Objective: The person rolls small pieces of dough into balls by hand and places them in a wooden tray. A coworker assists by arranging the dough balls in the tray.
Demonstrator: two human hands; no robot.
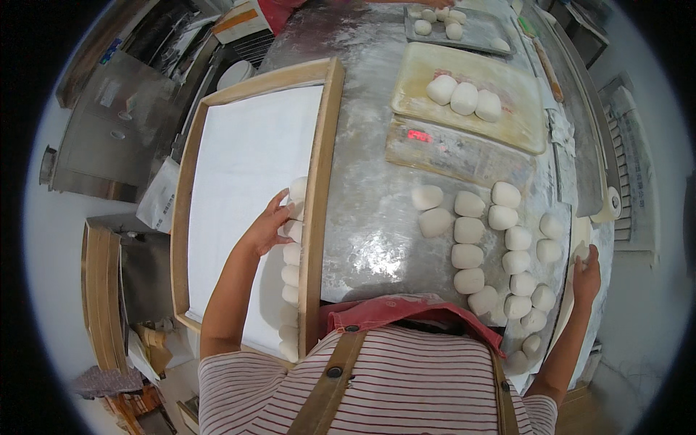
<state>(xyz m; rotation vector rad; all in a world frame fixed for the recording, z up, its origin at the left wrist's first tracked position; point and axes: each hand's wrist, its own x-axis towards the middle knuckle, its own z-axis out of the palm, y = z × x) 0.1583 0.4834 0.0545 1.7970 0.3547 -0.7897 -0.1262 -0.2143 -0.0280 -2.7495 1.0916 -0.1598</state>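
Note:
My left hand (pixel 271 224) reaches into a wooden tray (pixel 317 163) lined with white cloth (pixel 244 157), its fingers on a white dough piece (pixel 293 230) in a row along the tray's right side. Whether it grips that piece is unclear. Far to the right, my right hand (pixel 586 274) has its fingertips closed around a pale dough piece (pixel 581 251) above the table's right edge. Between the hands, short columns of dough pieces (pixel 468 230) stand on the floured metal table (pixel 375 217).
A scale (pixel 457 152) with a lit display carries a plastic tray (pixel 522 130) holding several dough pieces. Behind it lies a metal tray (pixel 484 43) with more. A rolling pin (pixel 548 70) rests at the right. Another person's hand (pixel 437 2) shows at the far edge.

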